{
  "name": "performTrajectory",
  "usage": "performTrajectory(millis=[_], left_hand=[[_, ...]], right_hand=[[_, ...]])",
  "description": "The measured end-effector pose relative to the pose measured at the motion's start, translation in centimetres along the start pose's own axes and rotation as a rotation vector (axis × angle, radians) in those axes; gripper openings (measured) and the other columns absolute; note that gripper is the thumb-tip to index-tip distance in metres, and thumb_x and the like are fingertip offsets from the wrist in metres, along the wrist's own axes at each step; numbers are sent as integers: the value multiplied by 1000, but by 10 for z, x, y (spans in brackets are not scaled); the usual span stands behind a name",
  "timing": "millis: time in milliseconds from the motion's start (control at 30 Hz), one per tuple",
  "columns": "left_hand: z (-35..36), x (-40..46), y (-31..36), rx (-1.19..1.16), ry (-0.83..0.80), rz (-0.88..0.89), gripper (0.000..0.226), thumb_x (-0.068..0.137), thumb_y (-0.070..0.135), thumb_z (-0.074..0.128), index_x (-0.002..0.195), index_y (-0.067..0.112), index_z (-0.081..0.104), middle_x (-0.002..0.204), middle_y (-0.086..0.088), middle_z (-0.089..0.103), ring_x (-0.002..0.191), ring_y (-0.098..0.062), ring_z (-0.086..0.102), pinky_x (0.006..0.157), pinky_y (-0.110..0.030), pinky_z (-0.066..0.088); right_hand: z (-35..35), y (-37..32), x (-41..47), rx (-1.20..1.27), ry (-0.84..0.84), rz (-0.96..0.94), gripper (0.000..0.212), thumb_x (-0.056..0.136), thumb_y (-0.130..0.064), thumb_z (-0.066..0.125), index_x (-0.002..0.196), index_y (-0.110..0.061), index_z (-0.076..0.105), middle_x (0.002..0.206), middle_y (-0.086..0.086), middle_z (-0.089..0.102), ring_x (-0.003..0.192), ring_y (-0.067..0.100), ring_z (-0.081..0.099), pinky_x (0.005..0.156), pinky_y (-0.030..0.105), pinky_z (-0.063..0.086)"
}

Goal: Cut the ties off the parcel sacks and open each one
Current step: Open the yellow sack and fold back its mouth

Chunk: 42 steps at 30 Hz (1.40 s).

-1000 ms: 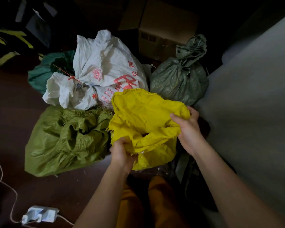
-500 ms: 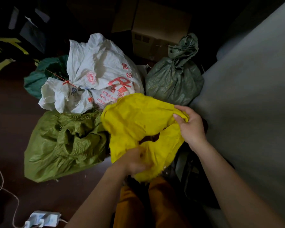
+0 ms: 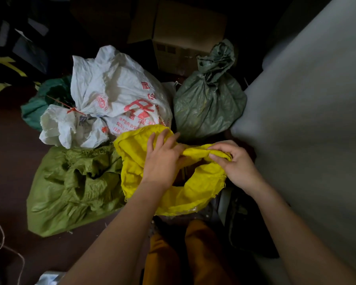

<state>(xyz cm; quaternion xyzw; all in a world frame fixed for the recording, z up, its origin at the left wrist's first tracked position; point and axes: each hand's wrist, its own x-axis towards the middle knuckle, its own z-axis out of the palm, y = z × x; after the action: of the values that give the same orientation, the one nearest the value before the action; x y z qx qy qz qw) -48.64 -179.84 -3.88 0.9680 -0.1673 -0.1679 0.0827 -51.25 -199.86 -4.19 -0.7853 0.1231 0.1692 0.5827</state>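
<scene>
Left of the yellow sack [image 3: 136, 161] lies an olive green sack [image 3: 70, 188]; behind it sit a white printed sack [image 3: 115, 95] tied with a red string [image 3: 73, 109] and a knotted grey-green sack [image 3: 208, 103]. The yellow sack's mouth gapes. The left hand [image 3: 162, 161] lies across its far rim, fingers straight; whether the thumb pinches the cloth is hidden. The right hand [image 3: 234, 163] pinches the rim's right end.

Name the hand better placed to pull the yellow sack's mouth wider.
Probably the left hand: it lies nearly flat on the yellow woven sack, free to regrip, while the right hand already pinches the rim.
</scene>
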Motion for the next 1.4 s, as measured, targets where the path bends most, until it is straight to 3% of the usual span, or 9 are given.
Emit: performTrajectory(millis=[233,433,600,733,900,1100,1200,1333,1400], left_hand=[[-8,2,-4,-535,9,-265,14,91,16,59,102,10,65,94,-11,68,93,-29,61,81,-36,44],[-19,9,-24,-818,1,-581,21,86,0,55,77,17,64,72,-1,63,68,-16,56,53,-21,40],[-21,12,-15,-1021,-69,-774,20,90,15,60,71,13,66,58,-5,62,43,-12,57,41,-17,43],[-27,13,-6,-998,-131,-765,24,91,24,57,77,6,66,67,-12,59,56,-21,55,54,-24,44],[-35,13,-15,-1056,-1,-943,24,92,28,56,75,12,52,70,-12,49,59,-21,46,56,-29,37],[-32,9,-28,-1136,37,-1129,25,91,27,56,75,8,56,81,-12,58,75,-28,57,73,-40,48],[-27,5,-28,-1149,34,-1164,30,92,29,56,70,8,53,77,-14,55,72,-29,54,66,-40,45],[-20,1,-26,-1039,-11,-994,34,93,32,57,65,14,53,84,-17,57,84,-30,55,75,-35,43],[-19,0,-25,-799,-33,-940,28,92,42,57,87,16,67,113,-18,60,118,-39,45,102,-45,36]], right_hand=[[18,-15,-20,-674,68,-36,113,56,-46,88,145,-42,18,138,-4,27,122,22,33,97,40,37],[-7,0,-3,-610,299,194,55,68,-22,85,117,-24,59,109,0,50,96,23,61,75,36,51],[-9,-16,6,-147,127,103,64,59,-25,92,110,-31,54,108,-2,56,79,6,50,65,6,38],[-1,-32,-9,-256,-34,12,94,50,-51,88,130,-45,40,132,-7,34,121,16,35,100,26,35],[-5,-19,-13,-716,-332,199,140,54,-35,92,147,-48,-11,151,-8,8,134,27,23,104,51,36],[-8,16,-18,-479,59,-43,66,64,0,82,111,-37,55,98,-9,52,75,-4,50,68,20,44],[-9,27,-19,-410,212,104,31,75,5,72,81,-23,62,80,1,59,66,11,57,65,37,54],[3,14,-21,-12,200,302,15,89,-22,68,98,-29,59,107,9,61,79,24,69,69,40,61],[10,4,-23,-44,133,396,64,73,-61,70,125,-30,48,125,4,51,104,23,62,84,45,57]])
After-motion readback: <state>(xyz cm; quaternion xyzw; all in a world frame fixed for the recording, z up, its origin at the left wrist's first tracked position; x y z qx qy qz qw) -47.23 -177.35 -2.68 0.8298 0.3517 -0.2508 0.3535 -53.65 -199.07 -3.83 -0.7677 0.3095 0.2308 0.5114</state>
